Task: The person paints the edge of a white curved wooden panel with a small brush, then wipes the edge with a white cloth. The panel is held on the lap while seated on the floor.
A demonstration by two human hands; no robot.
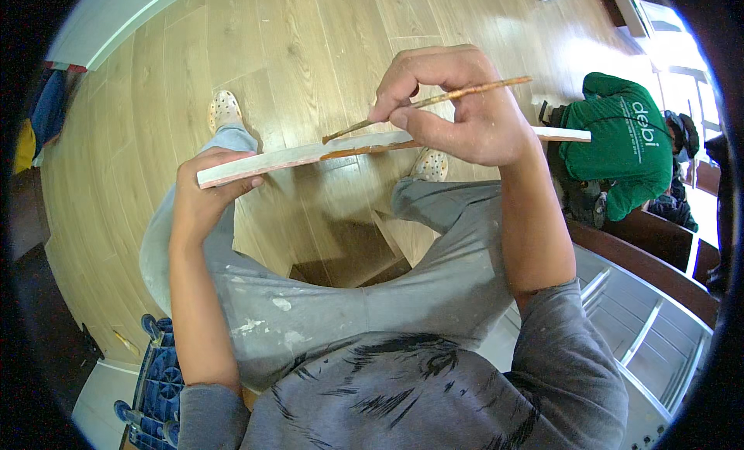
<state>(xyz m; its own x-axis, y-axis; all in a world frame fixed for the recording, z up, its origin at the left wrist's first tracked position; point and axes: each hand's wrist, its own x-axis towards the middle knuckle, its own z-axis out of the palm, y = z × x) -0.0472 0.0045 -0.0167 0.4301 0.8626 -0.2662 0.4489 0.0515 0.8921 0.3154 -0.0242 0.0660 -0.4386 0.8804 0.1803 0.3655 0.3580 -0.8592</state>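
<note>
A long narrow strip (279, 165), white on its upper face, lies across in front of me above my knees. My left hand (212, 174) grips its left end, thumb below and fingers behind. Part of the strip's near edge is brown, from about the middle toward the right; the left part of that edge is pale pinkish. In my right hand (453, 101) is a thin paintbrush (424, 103), pinched between thumb and fingers. Its dark tip meets the strip's far edge near the middle, or hovers just over it. My right hand hides part of the strip.
A person in a green shirt (619, 142) crouches at the right, near the strip's far end. An aluminium ladder (639, 328) lies at lower right beside dark brown boards (645, 270). A blue wheeled dolly (160, 386) stands at lower left. Wood-plank flooring (302, 43) spreads ahead.
</note>
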